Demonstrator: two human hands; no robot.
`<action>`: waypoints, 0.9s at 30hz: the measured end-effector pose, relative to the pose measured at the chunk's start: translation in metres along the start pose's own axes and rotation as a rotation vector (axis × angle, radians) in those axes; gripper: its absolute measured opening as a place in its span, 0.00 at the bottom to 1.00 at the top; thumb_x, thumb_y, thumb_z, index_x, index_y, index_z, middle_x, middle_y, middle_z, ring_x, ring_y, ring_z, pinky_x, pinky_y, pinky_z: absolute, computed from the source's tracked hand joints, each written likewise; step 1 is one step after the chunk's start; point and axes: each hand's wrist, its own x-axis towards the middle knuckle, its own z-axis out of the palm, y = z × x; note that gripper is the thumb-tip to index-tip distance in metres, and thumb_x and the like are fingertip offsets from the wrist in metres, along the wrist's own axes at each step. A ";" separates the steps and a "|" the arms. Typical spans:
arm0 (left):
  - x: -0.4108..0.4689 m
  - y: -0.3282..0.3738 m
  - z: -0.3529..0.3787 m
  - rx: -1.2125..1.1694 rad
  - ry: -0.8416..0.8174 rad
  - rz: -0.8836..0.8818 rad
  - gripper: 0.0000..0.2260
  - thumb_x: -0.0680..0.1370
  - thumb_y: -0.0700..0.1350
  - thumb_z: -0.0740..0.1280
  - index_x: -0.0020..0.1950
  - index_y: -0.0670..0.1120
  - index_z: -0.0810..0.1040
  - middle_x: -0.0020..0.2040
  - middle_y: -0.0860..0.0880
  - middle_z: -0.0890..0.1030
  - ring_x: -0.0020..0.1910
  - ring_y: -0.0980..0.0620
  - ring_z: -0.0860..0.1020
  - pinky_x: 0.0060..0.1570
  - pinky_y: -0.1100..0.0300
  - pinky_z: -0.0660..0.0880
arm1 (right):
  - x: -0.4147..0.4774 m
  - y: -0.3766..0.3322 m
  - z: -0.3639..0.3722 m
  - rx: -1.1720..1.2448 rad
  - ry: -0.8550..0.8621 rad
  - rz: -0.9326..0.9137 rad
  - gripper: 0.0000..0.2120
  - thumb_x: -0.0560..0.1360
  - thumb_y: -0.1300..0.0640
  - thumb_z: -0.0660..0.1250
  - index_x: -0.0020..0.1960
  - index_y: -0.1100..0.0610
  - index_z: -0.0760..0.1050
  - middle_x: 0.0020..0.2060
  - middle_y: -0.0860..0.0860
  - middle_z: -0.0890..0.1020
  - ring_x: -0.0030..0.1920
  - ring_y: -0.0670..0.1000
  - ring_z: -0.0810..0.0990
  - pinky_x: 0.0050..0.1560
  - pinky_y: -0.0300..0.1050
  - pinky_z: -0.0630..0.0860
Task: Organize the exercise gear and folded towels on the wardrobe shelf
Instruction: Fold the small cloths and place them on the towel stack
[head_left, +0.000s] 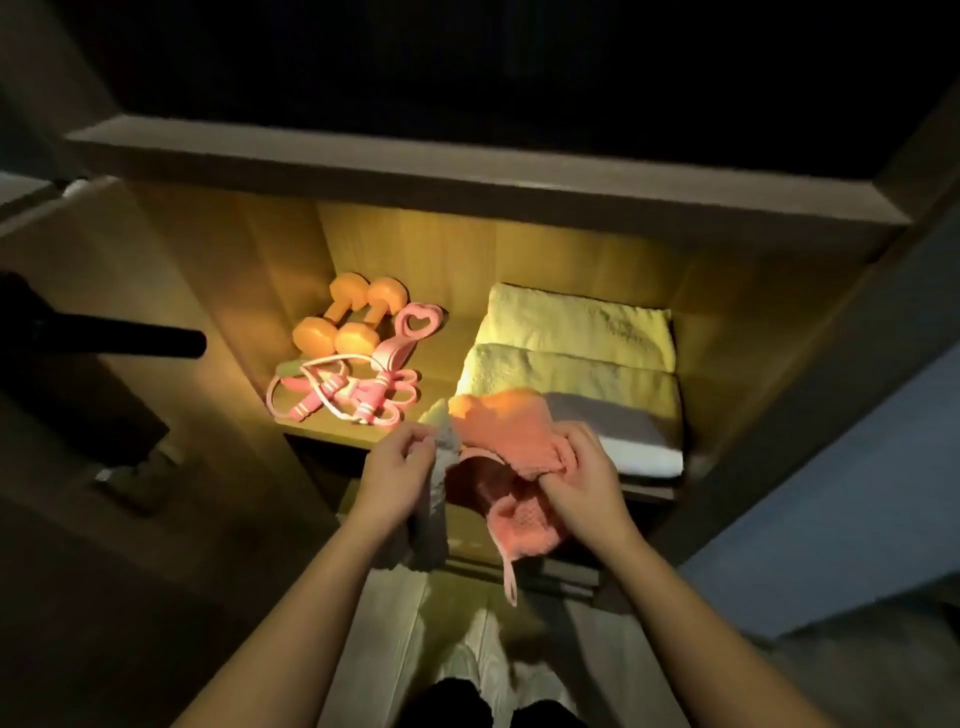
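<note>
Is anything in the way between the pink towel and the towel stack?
Nothing visible. The right hand holds the pink towel at the front edge of the towel stack; the dumbbells lie apart, to its left.

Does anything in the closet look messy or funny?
Yes. The pink stretchy cords lie in a tangled heap at the shelf's front left, and the pink towel is crumpled, half hanging off the edge in the right hand's grip. The folded towels and dumbbells look neat.

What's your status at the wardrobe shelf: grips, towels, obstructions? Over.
Left grip pinching grey cloth, right grip clutching pink towel. Folded towels stacked right on shelf; dumbbells, pink pull rope left. No obstruction seen.
</note>
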 end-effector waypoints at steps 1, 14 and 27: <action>-0.007 -0.009 -0.001 -0.005 -0.002 0.022 0.06 0.81 0.44 0.63 0.50 0.49 0.80 0.45 0.52 0.81 0.45 0.55 0.79 0.43 0.61 0.74 | -0.010 0.005 0.004 -0.036 0.013 -0.047 0.16 0.71 0.69 0.70 0.55 0.55 0.76 0.51 0.48 0.77 0.51 0.37 0.75 0.49 0.26 0.69; -0.133 -0.052 -0.080 -0.055 0.039 0.231 0.05 0.81 0.42 0.63 0.52 0.48 0.79 0.47 0.53 0.79 0.47 0.59 0.77 0.41 0.64 0.72 | -0.157 -0.015 0.029 0.064 -0.018 -0.138 0.12 0.70 0.61 0.68 0.51 0.50 0.76 0.47 0.48 0.80 0.47 0.42 0.79 0.47 0.37 0.76; -0.146 -0.022 -0.064 -0.229 0.033 0.279 0.07 0.83 0.43 0.58 0.52 0.48 0.76 0.48 0.52 0.77 0.46 0.58 0.76 0.40 0.66 0.73 | -0.225 0.037 0.027 -0.031 -0.993 0.439 0.18 0.61 0.61 0.64 0.50 0.49 0.78 0.48 0.51 0.80 0.49 0.52 0.78 0.49 0.47 0.75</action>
